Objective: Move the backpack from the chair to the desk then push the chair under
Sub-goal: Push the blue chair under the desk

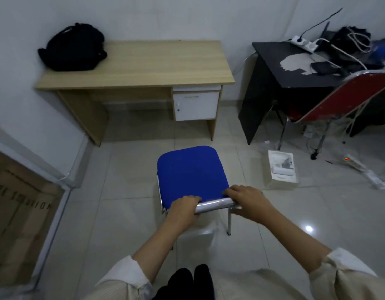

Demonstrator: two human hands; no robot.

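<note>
A black backpack [72, 48] lies on the far left corner of the light wooden desk [156, 66], against the wall. A chair with a blue padded seat [190, 174] stands on the tiled floor in front of the desk, a short way back from it. Both hands grip the chrome top bar of the chair's backrest [213, 206]. My left hand [184, 210] holds the bar's left end and my right hand [244, 201] holds its right end. The seat is bare.
The desk has a white drawer unit [195, 105] on its right side and open leg room on the left. A black table [295, 68] with cables and a red chair [338, 98] stand to the right. An open white box [281, 168] lies on the floor. A cardboard sheet [20, 213] leans at left.
</note>
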